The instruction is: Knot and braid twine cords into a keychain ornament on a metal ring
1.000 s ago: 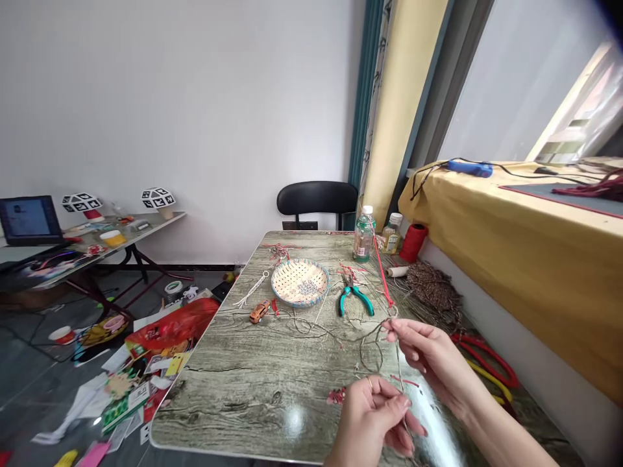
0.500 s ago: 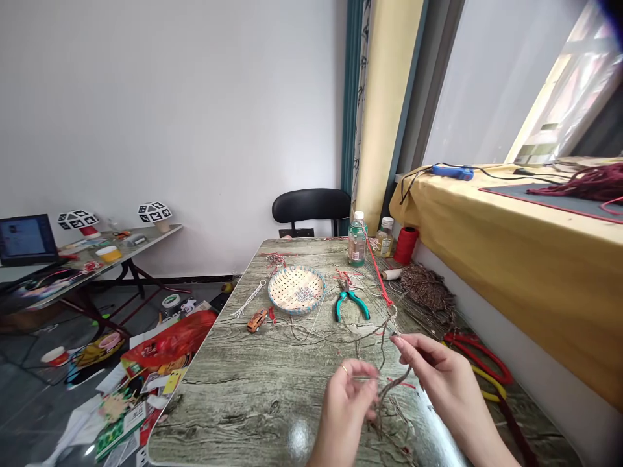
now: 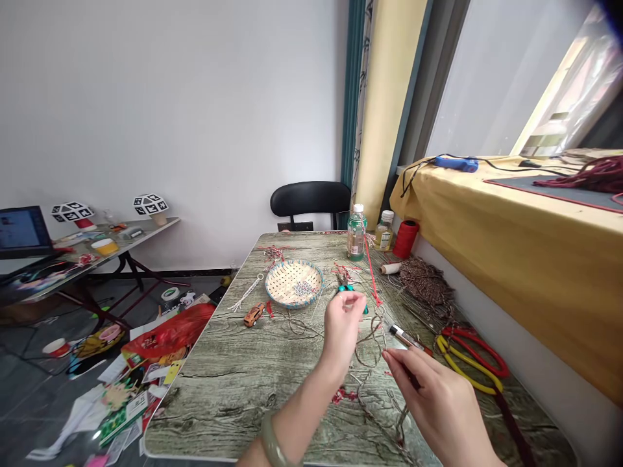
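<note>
My right hand [image 3: 438, 402] is closed, thumb and forefinger pinching a thin brown cord [image 3: 384, 332] that runs up towards a small ring below the taut red cord [image 3: 372, 272]. My left hand [image 3: 344, 324] is raised further forward, its fingers pinched together; what they hold, if anything, is too small to make out. It partly covers the teal-handled pliers [image 3: 343, 286]. Between the hands, loose brown cord loops [image 3: 359, 357] lie on the table. Beside my right hand lies a slim pen-like thing [image 3: 403, 335] with a dark and white end.
A shallow woven basket [image 3: 280, 285] holds small beads. A toy car [image 3: 254, 314] and white braided cord [image 3: 247, 293] lie near it. Behind stand a green-labelled bottle [image 3: 355, 240], a jar [image 3: 384, 231] and a red thread spool [image 3: 405, 239]. Red-and-yellow-handled scissors [image 3: 474, 360] lie right.
My left hand has moved forward and up from the near cords to above the pliers. My right hand has shifted slightly down, uncovering the pen-like thing. The view has shifted a little.
</note>
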Demonstrator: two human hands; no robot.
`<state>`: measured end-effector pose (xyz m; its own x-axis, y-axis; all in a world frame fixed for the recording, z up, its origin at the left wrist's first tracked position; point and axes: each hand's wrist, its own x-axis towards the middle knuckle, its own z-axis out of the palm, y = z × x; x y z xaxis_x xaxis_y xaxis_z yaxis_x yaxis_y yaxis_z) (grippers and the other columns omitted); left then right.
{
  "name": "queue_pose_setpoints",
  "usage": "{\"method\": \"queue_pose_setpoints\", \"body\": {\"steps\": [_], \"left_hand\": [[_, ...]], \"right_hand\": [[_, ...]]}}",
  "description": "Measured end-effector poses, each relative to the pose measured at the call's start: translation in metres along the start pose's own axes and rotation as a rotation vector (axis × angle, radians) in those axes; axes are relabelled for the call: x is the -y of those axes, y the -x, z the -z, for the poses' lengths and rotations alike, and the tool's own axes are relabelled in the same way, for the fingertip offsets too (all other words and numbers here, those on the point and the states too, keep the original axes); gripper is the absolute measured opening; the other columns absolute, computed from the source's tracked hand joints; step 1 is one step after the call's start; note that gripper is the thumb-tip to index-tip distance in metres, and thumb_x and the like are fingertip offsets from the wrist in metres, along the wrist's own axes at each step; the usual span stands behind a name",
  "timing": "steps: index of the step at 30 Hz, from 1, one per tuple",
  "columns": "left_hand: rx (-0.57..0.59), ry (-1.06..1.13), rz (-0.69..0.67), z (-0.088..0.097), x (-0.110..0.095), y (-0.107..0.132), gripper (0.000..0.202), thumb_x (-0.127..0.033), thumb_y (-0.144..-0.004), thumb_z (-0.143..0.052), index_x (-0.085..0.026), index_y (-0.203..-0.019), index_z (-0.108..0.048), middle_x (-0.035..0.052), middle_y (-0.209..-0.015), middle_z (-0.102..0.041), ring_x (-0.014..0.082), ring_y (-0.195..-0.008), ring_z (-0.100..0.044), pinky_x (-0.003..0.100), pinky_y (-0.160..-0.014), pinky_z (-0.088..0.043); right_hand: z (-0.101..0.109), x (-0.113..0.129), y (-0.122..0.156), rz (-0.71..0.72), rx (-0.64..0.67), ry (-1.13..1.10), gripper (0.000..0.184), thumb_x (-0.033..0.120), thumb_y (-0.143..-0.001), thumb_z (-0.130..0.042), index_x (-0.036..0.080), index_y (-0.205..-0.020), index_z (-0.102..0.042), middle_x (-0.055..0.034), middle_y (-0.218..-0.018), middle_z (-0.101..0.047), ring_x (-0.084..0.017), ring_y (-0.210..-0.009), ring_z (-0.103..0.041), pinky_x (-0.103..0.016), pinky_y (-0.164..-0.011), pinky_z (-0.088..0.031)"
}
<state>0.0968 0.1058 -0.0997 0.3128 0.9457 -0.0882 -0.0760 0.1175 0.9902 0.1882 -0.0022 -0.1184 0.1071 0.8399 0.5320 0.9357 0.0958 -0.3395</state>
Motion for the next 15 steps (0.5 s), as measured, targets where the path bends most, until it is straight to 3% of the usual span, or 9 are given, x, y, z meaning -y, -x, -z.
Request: {"method": "queue_pose_setpoints", "body": {"steps": [4,7,12,15], "left_hand": [[0.173,-0.007,0.054,-0.001,-0.010,-0.018,0.024,-0.033,-0.064,-0.065,-0.012,-0.076,-0.067,0.0065,-0.073,-0.066,0.0139,-0.065,-0.055,0.022,-0.052,-0.037],[0.206,0.012,0.047,-0.002,-0.014,-0.026,0.021,-0.023,-0.062,-0.068,-0.012,-0.079,-0.068,0.0067,-0.077,-0.068,0.0128,-0.068,-0.057,0.022,-0.058,-0.039],[0.218,0.048,0.013,0.004,-0.019,-0.032,0.025,-0.023,-0.064,-0.067,-0.011,-0.087,-0.067,0.0097,-0.086,-0.068,0.0140,-0.073,-0.058,0.024,-0.060,-0.042],[0.299,0.085,-0.034,0.007,-0.029,-0.033,0.026,-0.021,-0.067,-0.065,-0.012,-0.091,-0.067,0.0097,-0.088,-0.068,0.0157,-0.077,-0.060,0.027,-0.065,-0.045]], "right_hand": [[-0.004,0.000,-0.005,-0.020,0.017,-0.033,0.029,0.030,-0.086,-0.045,0.016,-0.072,-0.066,-0.0059,-0.062,-0.062,-0.017,-0.052,-0.056,-0.026,-0.051,-0.037],[-0.001,-0.009,-0.018,-0.058,0.043,-0.101,0.025,0.033,-0.084,-0.048,0.019,-0.074,-0.066,-0.0033,-0.063,-0.062,-0.015,-0.053,-0.056,-0.025,-0.052,-0.038],[0.013,-0.033,-0.062,-0.181,-0.056,-0.232,0.023,0.032,-0.087,-0.044,0.016,-0.088,-0.061,-0.0065,-0.080,-0.065,-0.017,-0.066,-0.057,-0.025,-0.057,-0.041],[0.016,-0.036,-0.092,-0.126,-0.042,-0.349,0.023,0.031,-0.087,-0.045,0.018,-0.098,-0.059,-0.0069,-0.094,-0.063,-0.017,-0.079,-0.058,-0.024,-0.062,-0.044]]}}
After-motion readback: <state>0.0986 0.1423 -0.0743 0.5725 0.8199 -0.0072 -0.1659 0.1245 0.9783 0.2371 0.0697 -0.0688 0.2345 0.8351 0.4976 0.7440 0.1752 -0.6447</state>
